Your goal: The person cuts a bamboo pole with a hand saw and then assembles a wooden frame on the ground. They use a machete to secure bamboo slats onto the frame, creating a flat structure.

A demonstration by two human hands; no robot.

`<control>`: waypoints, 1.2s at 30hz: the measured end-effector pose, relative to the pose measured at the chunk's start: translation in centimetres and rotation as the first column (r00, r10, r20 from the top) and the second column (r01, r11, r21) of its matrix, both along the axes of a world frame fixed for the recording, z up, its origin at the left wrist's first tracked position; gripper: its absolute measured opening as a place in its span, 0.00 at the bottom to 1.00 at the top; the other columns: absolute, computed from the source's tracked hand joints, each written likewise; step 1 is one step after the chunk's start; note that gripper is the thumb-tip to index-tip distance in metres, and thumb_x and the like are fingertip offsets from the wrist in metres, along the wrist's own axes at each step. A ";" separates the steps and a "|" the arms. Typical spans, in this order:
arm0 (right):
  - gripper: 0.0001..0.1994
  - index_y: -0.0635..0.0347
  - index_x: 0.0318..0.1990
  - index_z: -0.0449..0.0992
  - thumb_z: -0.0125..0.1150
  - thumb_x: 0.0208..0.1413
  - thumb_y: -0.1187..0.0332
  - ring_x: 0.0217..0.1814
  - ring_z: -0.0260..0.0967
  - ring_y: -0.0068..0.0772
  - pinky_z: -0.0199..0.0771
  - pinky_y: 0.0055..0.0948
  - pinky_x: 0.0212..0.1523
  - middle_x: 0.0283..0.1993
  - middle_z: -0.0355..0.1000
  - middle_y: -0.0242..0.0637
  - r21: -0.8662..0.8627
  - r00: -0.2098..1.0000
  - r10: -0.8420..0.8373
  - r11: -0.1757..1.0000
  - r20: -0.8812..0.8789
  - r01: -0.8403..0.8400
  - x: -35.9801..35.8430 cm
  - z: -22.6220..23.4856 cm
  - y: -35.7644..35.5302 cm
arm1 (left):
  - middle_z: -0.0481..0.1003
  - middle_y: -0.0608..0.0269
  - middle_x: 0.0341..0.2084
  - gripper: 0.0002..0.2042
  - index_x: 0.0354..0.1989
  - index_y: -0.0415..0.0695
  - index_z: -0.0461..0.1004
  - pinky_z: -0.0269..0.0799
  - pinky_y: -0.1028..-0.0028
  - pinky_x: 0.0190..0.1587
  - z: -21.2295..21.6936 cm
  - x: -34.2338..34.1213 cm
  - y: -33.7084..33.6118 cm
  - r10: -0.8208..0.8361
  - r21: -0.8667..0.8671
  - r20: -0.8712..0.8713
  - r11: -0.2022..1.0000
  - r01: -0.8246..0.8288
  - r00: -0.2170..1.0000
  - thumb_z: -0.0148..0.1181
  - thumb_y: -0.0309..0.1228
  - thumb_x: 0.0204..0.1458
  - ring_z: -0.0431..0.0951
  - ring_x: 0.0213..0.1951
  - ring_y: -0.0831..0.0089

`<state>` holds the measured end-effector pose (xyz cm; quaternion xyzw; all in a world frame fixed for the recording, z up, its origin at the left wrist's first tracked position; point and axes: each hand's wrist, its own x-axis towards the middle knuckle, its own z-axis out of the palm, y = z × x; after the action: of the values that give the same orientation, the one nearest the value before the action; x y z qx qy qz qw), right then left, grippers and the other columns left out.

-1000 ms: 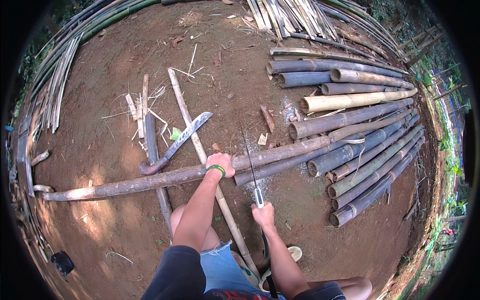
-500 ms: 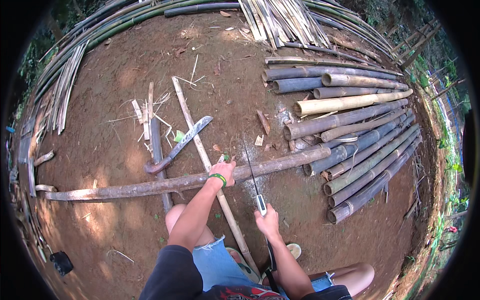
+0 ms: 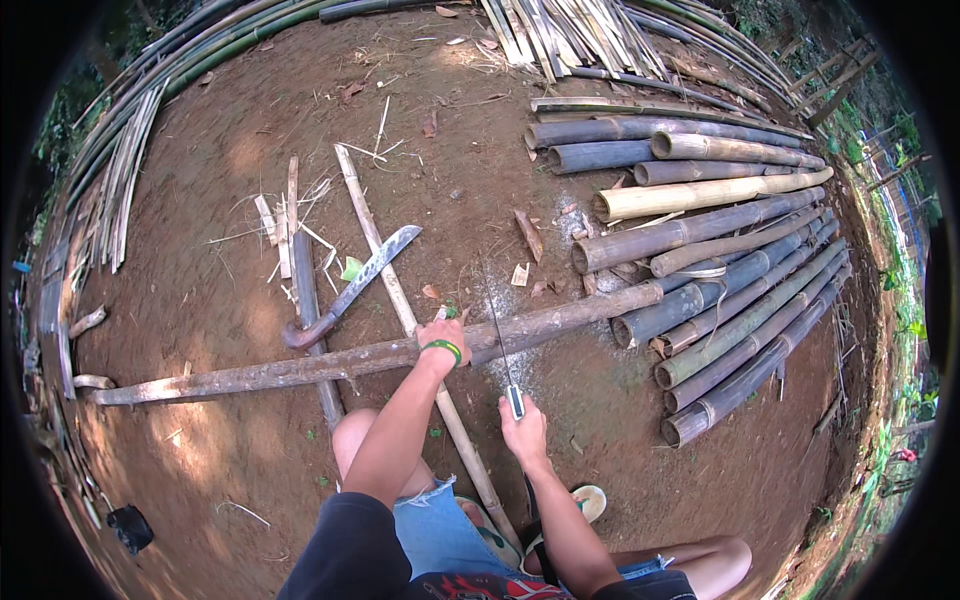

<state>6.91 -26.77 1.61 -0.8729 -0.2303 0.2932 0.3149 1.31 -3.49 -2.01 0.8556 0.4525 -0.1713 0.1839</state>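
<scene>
- Across the bare earth in front of the seated person lies a long bamboo pole (image 3: 330, 362), running from the lower left up to the right, where its far end meets a stack of cut bamboo poles (image 3: 720, 270).
- On that pole rests the left hand (image 3: 443, 335), fingers curled down over the top of it, a green band at the wrist.
- Just right of the left hand, a thin saw blade (image 3: 497, 315) crosses the pole, with pale sawdust on the ground around the cut.
- Nearer the person than the pole, the right hand (image 3: 523, 432) has its fingers wrapped tight round the saw's handle.
- Beyond the pole to the left lies a curved machete (image 3: 352, 288), apart from both hands, its hooked end close to the pole.
- Under the pole, a lighter slim pole (image 3: 400, 300) runs back toward the person's knees.
- Farther beyond the pole, split bamboo strips (image 3: 560, 35) are heaped.
</scene>
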 end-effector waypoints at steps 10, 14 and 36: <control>0.27 0.69 0.40 0.80 0.57 0.64 0.46 0.44 0.77 0.69 0.75 0.54 0.46 0.35 0.77 0.65 -0.049 0.995 -0.026 0.999 -0.099 0.021 0.9 1.2 1.0 | 0.82 0.49 0.44 0.19 0.46 0.46 0.82 0.79 0.60 0.54 1.8 0.2 1.6 -0.186 -0.151 -0.005 0.971 0.183 0.983 0.63 0.31 0.42 0.83 0.49 0.53; 0.26 0.68 0.41 0.81 0.57 0.64 0.46 0.44 0.77 0.68 0.74 0.54 0.45 0.35 0.77 0.64 0.033 0.994 0.016 0.999 -0.105 -0.012 1.7 -2.1 0.3 | 0.82 0.48 0.46 0.24 0.50 0.46 0.80 0.78 0.59 0.56 1.7 0.0 2.8 -0.249 -0.234 0.022 0.940 0.247 0.968 0.65 0.32 0.39 0.82 0.50 0.52; 0.26 0.67 0.40 0.82 0.58 0.62 0.46 0.43 0.78 0.65 0.75 0.53 0.46 0.35 0.78 0.62 0.011 0.989 -0.056 0.998 -0.135 0.058 0.6 3.6 -1.3 | 0.82 0.51 0.45 0.31 0.53 0.49 0.78 0.79 0.58 0.53 5.1 -1.2 -0.5 -0.188 -0.218 0.005 0.958 0.184 0.982 0.76 0.34 0.32 0.82 0.51 0.53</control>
<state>7.46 -28.07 5.19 -0.8550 -0.1858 0.3404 0.3444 0.07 -3.95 3.07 0.8677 0.3499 -0.2431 0.2561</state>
